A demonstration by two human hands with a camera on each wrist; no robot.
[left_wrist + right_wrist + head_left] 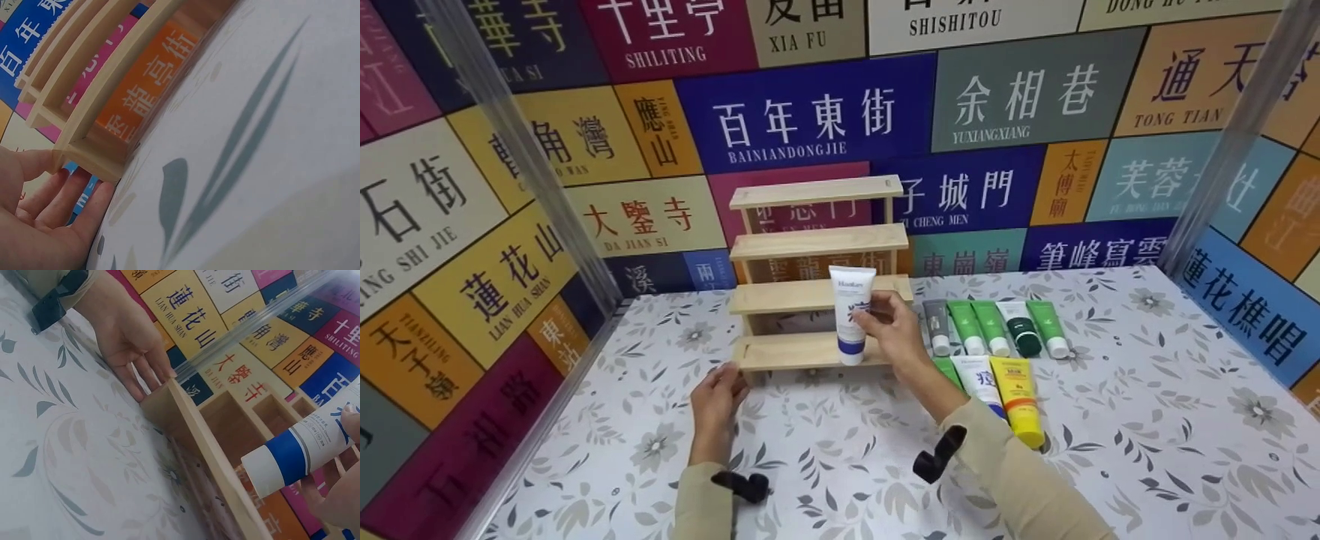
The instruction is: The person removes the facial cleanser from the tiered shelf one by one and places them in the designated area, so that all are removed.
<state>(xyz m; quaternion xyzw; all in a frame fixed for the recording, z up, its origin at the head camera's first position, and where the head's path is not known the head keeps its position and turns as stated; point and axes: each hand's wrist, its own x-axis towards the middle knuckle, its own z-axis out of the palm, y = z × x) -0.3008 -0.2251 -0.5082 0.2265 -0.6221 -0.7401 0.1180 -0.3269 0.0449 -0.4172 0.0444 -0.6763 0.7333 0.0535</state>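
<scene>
My right hand (896,330) grips a white squeeze tube (853,300) with a blue band and white cap. The tube stands nearly upright, cap down, in front of the lower steps of a wooden tiered rack (821,241). In the right wrist view the white cap (263,472) is close to the bottom step (197,433); whether they touch I cannot tell. At the rack's lower left corner, my left hand (718,397) pinches the end of the bottom step. The left wrist view shows the thumb (39,163) against that end, with the other fingers beside it.
Right of the rack lie several squeeze tubes in two rows, among them a green tube (1046,330), a grey tube (936,326), another white-and-blue tube (976,379) and a yellow tube (1018,401). A sign-covered wall (810,112) stands behind the floral tabletop (1147,450).
</scene>
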